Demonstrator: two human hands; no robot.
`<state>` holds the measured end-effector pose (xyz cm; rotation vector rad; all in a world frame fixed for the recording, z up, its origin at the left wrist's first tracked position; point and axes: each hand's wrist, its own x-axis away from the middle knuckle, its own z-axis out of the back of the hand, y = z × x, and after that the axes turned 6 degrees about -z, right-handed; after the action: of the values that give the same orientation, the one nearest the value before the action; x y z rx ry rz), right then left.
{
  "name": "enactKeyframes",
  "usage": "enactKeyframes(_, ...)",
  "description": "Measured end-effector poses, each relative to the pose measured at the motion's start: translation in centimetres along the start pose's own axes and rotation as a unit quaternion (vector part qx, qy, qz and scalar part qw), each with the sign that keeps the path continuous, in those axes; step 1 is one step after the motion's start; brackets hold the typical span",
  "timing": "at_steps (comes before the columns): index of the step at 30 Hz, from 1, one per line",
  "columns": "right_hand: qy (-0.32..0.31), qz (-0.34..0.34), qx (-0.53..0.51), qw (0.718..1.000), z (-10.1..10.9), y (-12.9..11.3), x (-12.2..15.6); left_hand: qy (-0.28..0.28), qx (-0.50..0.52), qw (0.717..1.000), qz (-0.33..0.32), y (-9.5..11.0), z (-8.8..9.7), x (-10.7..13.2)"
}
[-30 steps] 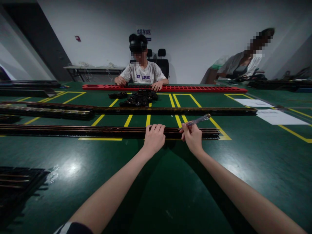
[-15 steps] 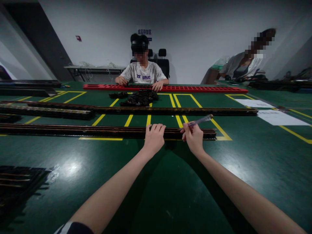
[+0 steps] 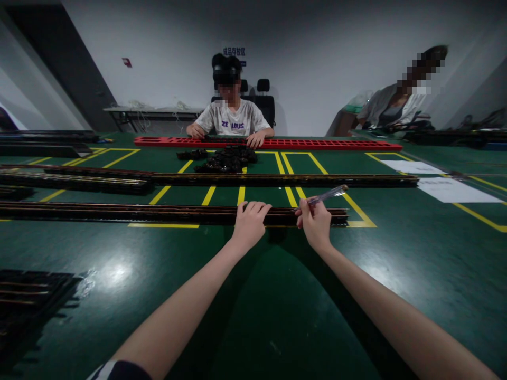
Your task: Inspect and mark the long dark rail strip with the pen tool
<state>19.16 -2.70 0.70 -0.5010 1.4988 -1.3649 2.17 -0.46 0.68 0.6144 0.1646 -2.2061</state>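
A bundle of long black strips (image 3: 178, 212) with copper-coloured lines lies across the green table in front of me. My left hand (image 3: 250, 224) is closed over the bundle near its right end, fingertips curled over the far side and the thumb hidden. To its right, my right hand (image 3: 316, 224) pinches a slim pen-like tool (image 3: 327, 196) with a clear handle and a brownish end. The tool slants up to the right, its thin tip pointing down at the strips. Whether that tip touches them I cannot tell.
Farther back lies another row of strips (image 3: 277, 180), then a pile of black parts (image 3: 227, 159) before a red slotted rail (image 3: 336, 144). A co-worker (image 3: 235, 119) handles parts there. White papers (image 3: 455, 190) lie right; more black strips (image 3: 31, 301) are near left.
The strip bundle's right end has shifted slightly left under my hands. My left hand's fingers have spread a little. My right hand keeps hold of the pen-like tool.
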Motion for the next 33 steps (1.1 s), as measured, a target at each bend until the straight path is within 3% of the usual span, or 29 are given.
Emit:
enactKeyframes(7, 0.039, 0.004, 0.007, 0.999, 0.14, 0.13, 0.02, -0.023, 0.032, 0.999, 0.004, -0.11, 0.15, 0.08)
enactKeyframes(15, 0.002, 0.036, 0.051, 0.998, 0.14, 0.47, -0.14, -0.002, 0.010, 1.000, -0.010, -0.10, -0.09, 0.03)
enactKeyframes(33, 0.004, 0.003, 0.010, 1.000, 0.15, 0.19, -0.10, 0.003, -0.025, 1.000, -0.003, 0.25, -0.34, 0.05)
